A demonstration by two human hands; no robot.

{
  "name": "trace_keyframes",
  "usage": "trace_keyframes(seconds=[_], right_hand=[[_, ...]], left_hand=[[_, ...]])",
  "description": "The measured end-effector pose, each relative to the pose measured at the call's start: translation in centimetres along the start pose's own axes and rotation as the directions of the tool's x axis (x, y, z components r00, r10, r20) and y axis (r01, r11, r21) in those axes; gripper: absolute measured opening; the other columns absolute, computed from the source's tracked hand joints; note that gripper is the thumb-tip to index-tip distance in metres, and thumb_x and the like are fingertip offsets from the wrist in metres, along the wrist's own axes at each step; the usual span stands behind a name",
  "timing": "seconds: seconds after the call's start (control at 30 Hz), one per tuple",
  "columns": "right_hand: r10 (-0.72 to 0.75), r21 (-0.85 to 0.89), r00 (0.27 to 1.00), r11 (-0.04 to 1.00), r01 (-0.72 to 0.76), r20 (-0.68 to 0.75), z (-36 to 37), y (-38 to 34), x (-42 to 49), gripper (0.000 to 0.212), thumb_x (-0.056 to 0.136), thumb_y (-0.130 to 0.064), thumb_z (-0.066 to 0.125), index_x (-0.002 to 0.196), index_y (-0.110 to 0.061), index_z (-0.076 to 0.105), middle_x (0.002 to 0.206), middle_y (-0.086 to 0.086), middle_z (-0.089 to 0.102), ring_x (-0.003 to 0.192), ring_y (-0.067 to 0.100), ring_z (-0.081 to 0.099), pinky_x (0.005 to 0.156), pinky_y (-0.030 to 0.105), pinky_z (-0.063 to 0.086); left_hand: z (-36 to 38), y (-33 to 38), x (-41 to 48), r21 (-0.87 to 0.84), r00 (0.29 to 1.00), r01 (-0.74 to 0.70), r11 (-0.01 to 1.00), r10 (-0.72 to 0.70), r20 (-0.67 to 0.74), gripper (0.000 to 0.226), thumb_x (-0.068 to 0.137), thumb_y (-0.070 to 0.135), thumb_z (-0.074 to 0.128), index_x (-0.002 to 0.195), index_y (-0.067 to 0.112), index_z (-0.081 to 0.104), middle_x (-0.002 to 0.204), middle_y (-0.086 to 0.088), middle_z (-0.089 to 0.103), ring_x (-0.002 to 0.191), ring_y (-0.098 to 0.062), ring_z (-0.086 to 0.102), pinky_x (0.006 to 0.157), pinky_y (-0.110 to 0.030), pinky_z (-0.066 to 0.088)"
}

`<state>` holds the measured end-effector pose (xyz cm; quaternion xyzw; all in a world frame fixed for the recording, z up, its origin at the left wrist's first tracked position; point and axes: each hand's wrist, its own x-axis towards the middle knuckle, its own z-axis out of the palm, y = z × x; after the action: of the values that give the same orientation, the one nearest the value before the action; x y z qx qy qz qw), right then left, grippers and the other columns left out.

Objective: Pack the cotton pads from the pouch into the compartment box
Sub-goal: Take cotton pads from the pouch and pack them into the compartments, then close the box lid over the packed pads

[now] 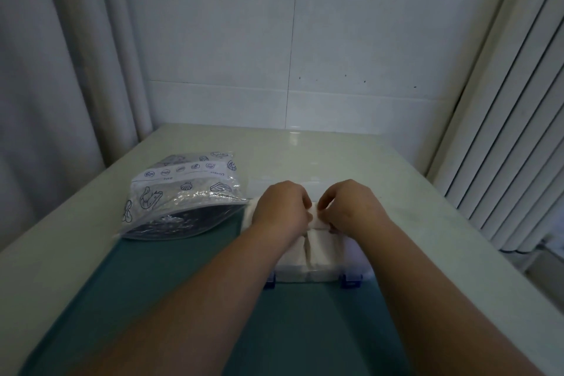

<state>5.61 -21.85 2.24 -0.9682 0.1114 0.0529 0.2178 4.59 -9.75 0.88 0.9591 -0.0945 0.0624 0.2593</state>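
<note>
Both of your hands sit together over the far half of the box: your left hand (282, 207) and right hand (351, 207) are curled knuckles-up, fingertips nearly meeting, and they appear to pinch or press a white pad (316, 218) between them, though whether each hand truly grips it or only pushes down on it cannot be told from this angle. Directly under and just toward you from the fingertips lie the pads (308, 250) already in the box (305, 275), set in two columns with a dark seam between them running away from you, so the box's dividing line points straight from your chest toward the wall. Its near edge shows two blue latches (351, 281), and it rests on the green mat (152, 299) covering the tabletop (442, 223). The pouch (180, 198) lies to the left, just beside the box's far left corner, its open mouth facing you and slightly rightward, and it looks mostly flat and dark inside; whether pads remain in it is not clear. Your left hand is the nearer one for any reach back to the pouch, with the right staying to steady the pads in the box.
</note>
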Motion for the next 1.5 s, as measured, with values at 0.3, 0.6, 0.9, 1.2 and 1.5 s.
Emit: trace_keyframes(seconds=[0.3,0.6,0.9,1.2,1.5], right_hand=[[-0.041,-0.312,0.99,0.947,0.082,0.137,-0.2,-0.3,-0.4,0.035,0.091,-0.022,0.058,0.125,-0.011,0.063,0.119,0.009,0.062,0.109,0.022,0.059,0.099,0.031,0.046],[-0.07,-0.162,0.997,0.985,0.063,-0.035,0.2,0.5,-0.8,0.028,0.091,-0.024,0.058,0.114,-0.014,0.07,0.109,0.006,0.068,0.096,0.021,0.064,0.087,0.029,0.052],[-0.017,0.026,0.95,0.999,0.026,-0.311,-0.8,3.8,-1.1,0.035,0.094,-0.033,0.052,0.123,-0.016,0.063,0.121,0.009,0.063,0.104,0.025,0.06,0.088,0.033,0.047],[0.001,0.128,0.988,0.992,0.019,-0.156,0.7,3.7,-2.1,0.046,0.092,-0.027,0.061,0.135,-0.016,0.051,0.131,0.01,0.057,0.117,0.026,0.054,0.096,0.03,0.042],[-0.049,0.106,0.992,0.992,0.061,-0.113,1.9,1.8,-3.8,0.047,0.091,-0.029,0.062,0.135,-0.017,0.049,0.125,0.006,0.06,0.108,0.022,0.057,0.083,0.026,0.042]], left_hand=[[-0.6,0.0,0.7,0.129,0.973,-0.043,0.991,0.013,0.23,0.034,0.089,0.031,0.068,0.116,0.011,0.071,0.105,-0.006,0.063,0.109,-0.025,0.061,0.093,-0.031,0.046],[-0.7,-0.8,0.1,0.036,0.993,-0.034,0.999,0.03,0.11,0.031,0.087,0.026,0.069,0.116,0.015,0.071,0.117,-0.005,0.067,0.109,-0.022,0.061,0.091,-0.028,0.046],[-3.0,-4.9,-1.6,-0.083,0.952,0.054,0.995,-0.076,-0.298,0.018,0.093,0.016,0.057,0.101,0.02,0.073,0.104,0.001,0.07,0.089,-0.014,0.06,0.075,-0.025,0.044],[-3.5,-7.2,-2.2,-0.039,0.966,0.152,0.988,-0.157,-0.204,0.023,0.092,0.011,0.053,0.1,0.019,0.073,0.106,0.001,0.069,0.088,-0.014,0.057,0.074,-0.025,0.043],[-5.1,-10.0,-3.6,-0.188,0.947,0.234,0.954,-0.267,-0.176,0.017,0.089,0.012,0.063,0.102,0.018,0.072,0.108,0.001,0.069,0.096,-0.014,0.06,0.081,-0.025,0.044]])
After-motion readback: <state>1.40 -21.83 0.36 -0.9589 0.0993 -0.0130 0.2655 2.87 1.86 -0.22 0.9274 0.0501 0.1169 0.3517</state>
